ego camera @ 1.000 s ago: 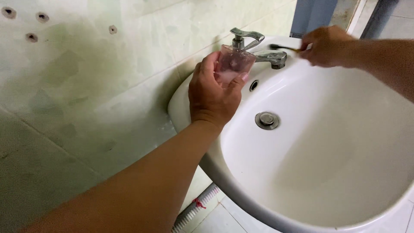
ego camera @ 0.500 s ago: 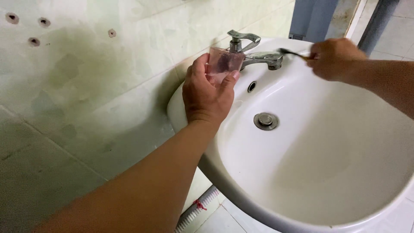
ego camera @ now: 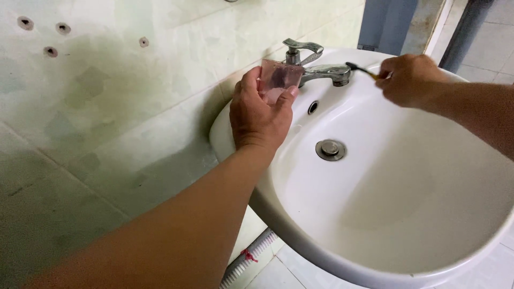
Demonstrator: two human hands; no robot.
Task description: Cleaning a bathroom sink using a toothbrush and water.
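Left hand (ego camera: 261, 115) wraps small clear pinkish plastic cup (ego camera: 280, 79), fingers curled round its sides, at back rim of white ceramic basin (ego camera: 375, 214), just beside chrome tap (ego camera: 318, 67). Right hand (ego camera: 409, 79) pinches dark-bristled toothbrush (ego camera: 357, 68), bristles at spout. Cup likely light, thin-walled, slippery if wet; grip mid-body. Brush stiff, light; hold by handle.
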